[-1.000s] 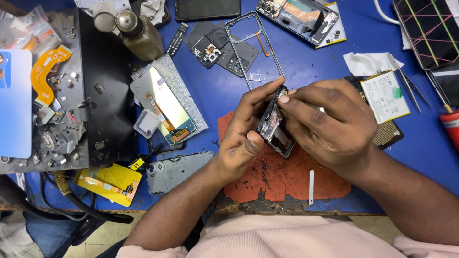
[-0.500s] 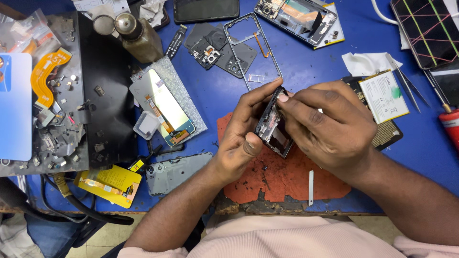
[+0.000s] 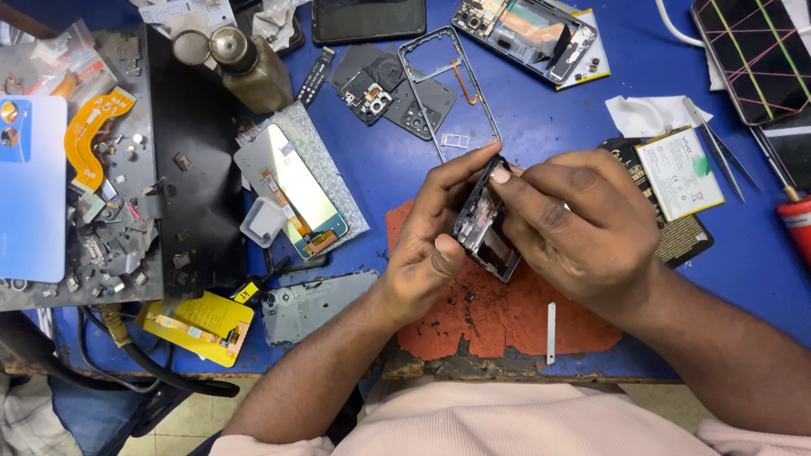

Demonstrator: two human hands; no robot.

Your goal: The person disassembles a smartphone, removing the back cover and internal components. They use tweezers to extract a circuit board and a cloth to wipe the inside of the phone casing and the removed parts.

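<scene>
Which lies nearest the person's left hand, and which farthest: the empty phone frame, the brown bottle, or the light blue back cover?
From the left hand, in the head view:
1. Empty phone frame, just above the hand.
2. Brown bottle, up and to the left.
3. Light blue back cover, at the far left edge.

Opened phone (image 3: pixel 484 226) between both hands

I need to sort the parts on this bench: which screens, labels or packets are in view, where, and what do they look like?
Dark screen: top centre, black rectangle, unlit.
Display panel: left of the hands, pale rectangle with orange ribbon, on grey padding.
Cracked panel: top right, black, crossed by pink and yellow lines.
Battery label: right of the right hand, white rectangle, green spot.
Yellow packet: bottom left, flat.
</scene>
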